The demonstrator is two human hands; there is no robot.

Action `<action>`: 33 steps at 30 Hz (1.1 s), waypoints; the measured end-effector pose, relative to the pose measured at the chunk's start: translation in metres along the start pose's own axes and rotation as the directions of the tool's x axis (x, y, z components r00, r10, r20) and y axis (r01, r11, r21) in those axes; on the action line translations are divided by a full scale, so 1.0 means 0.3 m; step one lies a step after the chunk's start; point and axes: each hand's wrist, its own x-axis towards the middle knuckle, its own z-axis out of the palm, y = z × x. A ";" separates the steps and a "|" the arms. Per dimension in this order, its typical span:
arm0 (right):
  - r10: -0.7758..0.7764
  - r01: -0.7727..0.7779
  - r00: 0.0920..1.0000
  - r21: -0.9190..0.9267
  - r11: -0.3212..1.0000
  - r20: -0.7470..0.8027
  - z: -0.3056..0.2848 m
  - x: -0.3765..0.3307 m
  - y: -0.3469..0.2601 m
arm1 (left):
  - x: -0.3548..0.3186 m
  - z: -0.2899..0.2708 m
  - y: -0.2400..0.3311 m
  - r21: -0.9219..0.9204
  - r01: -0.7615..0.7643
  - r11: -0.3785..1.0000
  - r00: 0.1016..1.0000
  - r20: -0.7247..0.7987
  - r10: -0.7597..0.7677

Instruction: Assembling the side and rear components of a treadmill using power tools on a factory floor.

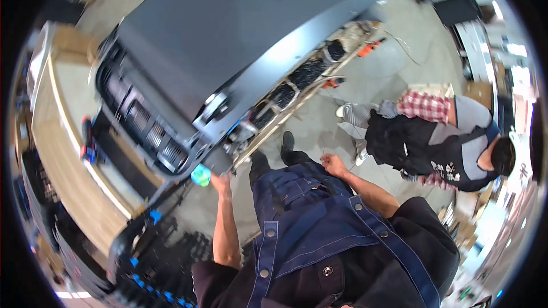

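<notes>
My left hand (221, 182) is raised beside the near left corner of a large machine, its fingers closed on a small round green-and-blue thing (201, 175) that I cannot make out further. The machine has a wide dark grey deck (228, 40). At its left end an open housing (142, 120) shows cylindrical metal parts, and a shiny bracket (216, 104) sits at the corner next to it. My right hand (334, 166) hangs in front of my overalls, away from the machine, with its fingers curled. Whether anything small is between them cannot be seen.
Under the deck's near edge runs a ledge with dark bundled parts (285, 96) and orange tools (371, 47). A wooden-topped bench (74, 154) stands left, holding a red-and-blue tool (87, 142). A co-worker (439, 142) stands close on my right. Black pieces (171, 256) lie at lower left.
</notes>
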 end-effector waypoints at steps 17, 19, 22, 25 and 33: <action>0.021 0.030 0.990 0.358 0.933 -0.138 -0.827 0.599 0.274 | -0.532 1.623 0.365 0.496 0.111 0.861 0.717 0.561 -0.415; -0.002 0.086 0.985 0.472 0.877 -0.175 -0.991 0.625 0.305 | -0.571 1.864 0.397 0.555 0.069 0.829 0.636 0.616 -0.465; 0.060 0.045 0.991 0.710 0.703 -0.123 -1.219 0.679 0.377 | -0.632 2.258 0.424 0.564 0.066 0.823 0.500 0.695 -0.516; 0.049 0.000 0.998 0.774 0.634 -0.039 -1.423 0.815 0.545 | -0.682 2.682 0.399 0.547 0.097 0.832 0.406 0.741 -0.534; 0.346 -0.306 0.938 0.509 0.805 0.016 -2.191 1.034 1.233 | -0.586 3.488 0.339 0.086 0.640 0.764 0.499 0.710 -0.498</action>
